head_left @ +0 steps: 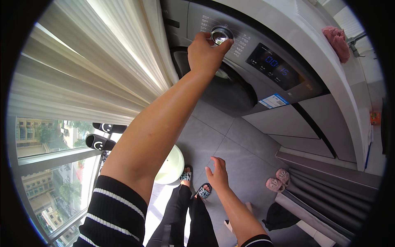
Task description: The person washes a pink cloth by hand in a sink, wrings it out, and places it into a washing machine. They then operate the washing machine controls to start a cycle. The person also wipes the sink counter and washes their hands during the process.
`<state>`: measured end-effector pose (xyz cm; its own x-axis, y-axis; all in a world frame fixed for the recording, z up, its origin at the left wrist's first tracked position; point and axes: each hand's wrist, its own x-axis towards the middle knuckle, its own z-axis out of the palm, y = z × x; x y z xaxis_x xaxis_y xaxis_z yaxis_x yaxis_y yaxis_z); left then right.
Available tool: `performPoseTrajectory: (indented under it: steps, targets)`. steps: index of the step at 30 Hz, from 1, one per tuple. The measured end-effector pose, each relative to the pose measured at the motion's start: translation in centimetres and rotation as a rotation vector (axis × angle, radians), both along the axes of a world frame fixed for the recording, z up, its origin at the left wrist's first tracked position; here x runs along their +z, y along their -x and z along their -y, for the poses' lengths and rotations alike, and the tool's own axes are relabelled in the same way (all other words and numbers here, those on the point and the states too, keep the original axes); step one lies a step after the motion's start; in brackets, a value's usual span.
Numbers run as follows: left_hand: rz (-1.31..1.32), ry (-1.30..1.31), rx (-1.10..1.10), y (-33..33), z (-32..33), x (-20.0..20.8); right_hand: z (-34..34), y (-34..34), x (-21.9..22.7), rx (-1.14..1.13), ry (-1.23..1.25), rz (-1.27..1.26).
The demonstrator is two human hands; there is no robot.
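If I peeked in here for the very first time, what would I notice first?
Probably the left hand, gripping the silver dial on the grey front-loading washing machine near the top. To the lower right of that dial, blue digits glow on the dark display panel. Then the black slides with white smiley faces, by the window on the left, might catch your eye.

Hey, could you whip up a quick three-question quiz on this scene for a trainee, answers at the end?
1. What is the left grip holding?
2. True or false: the right grip is empty.
3. Which is nearest the window?
A) pink shoes
B) black smiley-face slides
C) pale green basin

Key:
1. The round selector dial on the washing machine.
2. True.
3. B.
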<state>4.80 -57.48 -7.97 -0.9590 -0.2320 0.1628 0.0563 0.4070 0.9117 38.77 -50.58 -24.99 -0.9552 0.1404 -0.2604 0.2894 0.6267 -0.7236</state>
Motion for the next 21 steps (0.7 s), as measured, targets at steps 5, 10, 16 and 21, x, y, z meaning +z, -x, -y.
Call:
performPoseTrajectory:
  steps: [5,10,16,21]
  targets:
    - [-0.023,0.050,0.000,0.0,-0.1,0.0,-0.4,-0.4,-0.6,-0.024,0.016,-0.017]
    - [-0.075,0.085,0.001,-0.1,-0.2,-0.2,-1.4,-1.4,-1.3,-0.052,-0.004,0.027]
    - [-0.177,0.198,-0.001,0.2,0.2,-0.9,-1.9,-1.9,-1.4,-0.099,0.033,0.107]
    - [-0.248,0.245,-0.012,0.5,0.3,-1.4,-1.6,-2.1,-1.8,-0.104,0.042,0.117]
